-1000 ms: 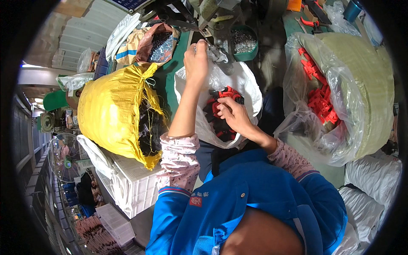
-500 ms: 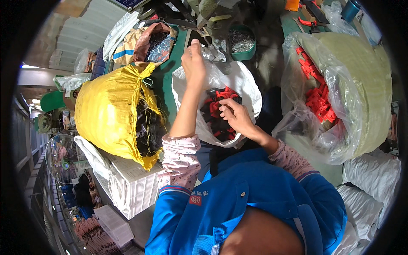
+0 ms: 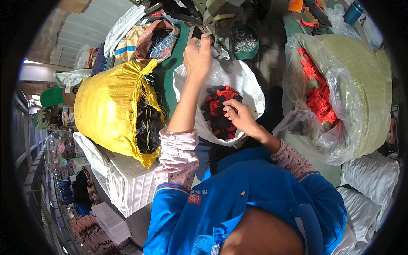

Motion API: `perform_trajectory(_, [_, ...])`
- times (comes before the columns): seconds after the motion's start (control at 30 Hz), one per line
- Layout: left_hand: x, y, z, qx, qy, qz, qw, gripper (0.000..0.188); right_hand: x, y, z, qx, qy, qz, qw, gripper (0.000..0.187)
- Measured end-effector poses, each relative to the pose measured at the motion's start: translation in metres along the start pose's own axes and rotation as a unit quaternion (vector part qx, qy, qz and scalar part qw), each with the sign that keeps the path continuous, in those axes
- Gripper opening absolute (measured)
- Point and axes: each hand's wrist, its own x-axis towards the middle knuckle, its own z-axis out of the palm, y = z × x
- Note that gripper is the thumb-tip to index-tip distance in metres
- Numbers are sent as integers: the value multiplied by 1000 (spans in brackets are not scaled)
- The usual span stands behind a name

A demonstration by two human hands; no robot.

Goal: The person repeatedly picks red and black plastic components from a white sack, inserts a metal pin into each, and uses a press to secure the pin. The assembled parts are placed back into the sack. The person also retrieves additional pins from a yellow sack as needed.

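While my right hand (image 3: 240,115) curls over red and black parts (image 3: 216,112), my left hand (image 3: 198,57) is up by the machine (image 3: 216,6)

Where the white sack (image 3: 251,83) opens in front of me, the parts lie heaped inside it. My right hand bends over their right side, thumb and fingertips close together; I cannot tell whether that grip touches or holds one. My left hand is raised beyond the heap, fingers folded just below the machine's metal; its grip is turned from view, so I cannot tell whether it is clamped on anything.

If that metal moved with my left fingers so near, I judge they could be pinched. A knock at the green tray (image 3: 247,55) of small metal pieces (image 3: 244,40) could tip some into the sack.

Green bench (image 3: 170,78) shows to the left of the sack, carrying a brown paper sack (image 3: 143,47) of small pieces. A yellow sack (image 3: 106,108) of dark parts (image 3: 146,127) bulges at my left, near a white crate (image 3: 138,189); at my right a clear bag (image 3: 293,85) holds red parts (image 3: 322,104). Farther off, a fan (image 3: 60,156) stands at the lower left, and corrugated panels (image 3: 87,29) line the upper left.
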Motion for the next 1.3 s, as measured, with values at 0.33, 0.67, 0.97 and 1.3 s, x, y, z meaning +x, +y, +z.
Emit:
perform_trajectory(0.33, [-7,-21,-1,-79,22,15,997,53,85,-88,-51,-174,179,-403,881,17])
perform_trajectory(0.67, [-16,-47,-23,-148,42,45,987,49,139,-152,-34,-163,31,-256,952,19])
perform_trajectory(0.97, [-18,-61,-40,-190,44,46,980,49,148,-138,-20,-227,-8,-258,939,23])
perform_trajectory(1.3, [-23,-66,-55,-169,52,61,982,53,149,-144,-7,-226,-39,-195,954,20])
